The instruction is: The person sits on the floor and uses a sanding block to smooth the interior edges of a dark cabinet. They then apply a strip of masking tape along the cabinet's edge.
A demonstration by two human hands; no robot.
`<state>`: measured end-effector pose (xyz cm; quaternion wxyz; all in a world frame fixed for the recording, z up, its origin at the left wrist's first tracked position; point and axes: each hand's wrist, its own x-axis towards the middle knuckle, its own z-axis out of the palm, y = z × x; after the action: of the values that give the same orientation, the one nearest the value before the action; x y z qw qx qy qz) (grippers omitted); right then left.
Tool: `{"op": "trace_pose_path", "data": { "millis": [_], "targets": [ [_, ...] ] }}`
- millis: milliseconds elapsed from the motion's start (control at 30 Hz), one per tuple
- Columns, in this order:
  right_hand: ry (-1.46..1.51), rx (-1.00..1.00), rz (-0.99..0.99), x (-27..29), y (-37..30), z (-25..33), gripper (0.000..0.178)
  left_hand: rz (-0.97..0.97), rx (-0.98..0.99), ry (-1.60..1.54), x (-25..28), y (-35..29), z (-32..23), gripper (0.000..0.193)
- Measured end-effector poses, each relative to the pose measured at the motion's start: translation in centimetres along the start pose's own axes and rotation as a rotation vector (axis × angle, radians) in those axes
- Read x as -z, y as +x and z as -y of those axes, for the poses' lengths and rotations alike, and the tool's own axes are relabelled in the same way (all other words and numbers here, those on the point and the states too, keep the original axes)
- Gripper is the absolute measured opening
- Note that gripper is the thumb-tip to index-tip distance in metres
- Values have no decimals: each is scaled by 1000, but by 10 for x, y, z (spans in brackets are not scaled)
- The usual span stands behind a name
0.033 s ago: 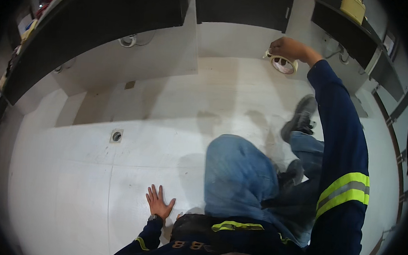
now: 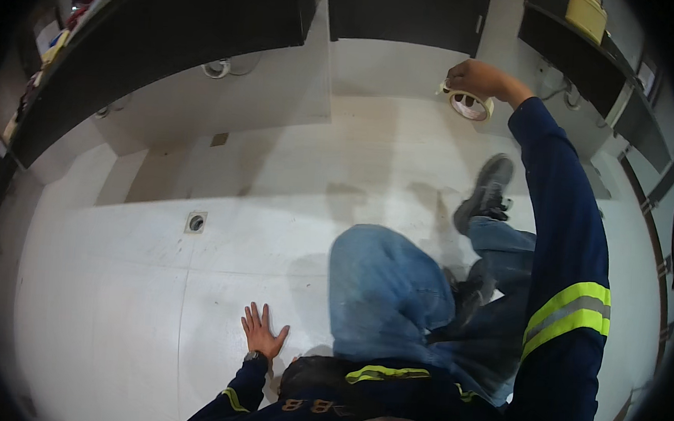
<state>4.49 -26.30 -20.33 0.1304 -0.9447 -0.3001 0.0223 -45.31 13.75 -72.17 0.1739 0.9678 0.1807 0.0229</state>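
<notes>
My right hand [image 2: 484, 79] is closed on a roll of pale masking tape [image 2: 473, 112], held out at the far right near the low wall. The roll hangs under my fingers, and a short loose end of tape shows at its left side. My left hand [image 2: 263, 336] rests palm down on the white floor [image 2: 115, 297], fingers spread, with nothing in it. A dark watch [image 2: 252, 356] sits on that wrist. My bent knee [image 2: 387, 279] in blue jeans and my dark shoe [image 2: 486, 187] are between the two hands.
An uncovered square floor drain [image 2: 196, 223] lies left of centre, with a brownish square plate [image 2: 219, 139] farther back. Dark counters [image 2: 185, 39] overhang the left and back. A white pipe [image 2: 216, 68] shows beneath one. A yellow container [image 2: 586, 16] stands at the far right.
My knee and shoes have shifted slightly left, and the room has moved a little in the view. Both hands keep their places, the right one still holding the masking tape.
</notes>
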Motion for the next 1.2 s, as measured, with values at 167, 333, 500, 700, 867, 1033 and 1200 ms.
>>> {"op": "trace_pose_path", "data": {
  "millis": [167,333,500,700,867,1033,1200],
  "targets": [
    [-95,127,-81,30,-3,-16,32,84,-18,184,-28,20,24,95],
    [-63,214,-27,15,49,-51,32,-136,122,12,127,126,-2,63],
    [-14,598,162,-83,129,-22,32,-1027,-414,235,377,203,-188,63],
    [239,709,436,-254,128,-13,29,-1499,-428,415,467,319,-385,81],
    [338,589,483,-292,117,-33,23,-1512,-463,335,425,357,-411,82],
    [357,577,517,-303,119,-44,26,-630,-664,874,409,287,-391,79],
    [305,493,445,-327,120,-71,28,-831,-513,996,501,275,-380,86]
  ]
}}
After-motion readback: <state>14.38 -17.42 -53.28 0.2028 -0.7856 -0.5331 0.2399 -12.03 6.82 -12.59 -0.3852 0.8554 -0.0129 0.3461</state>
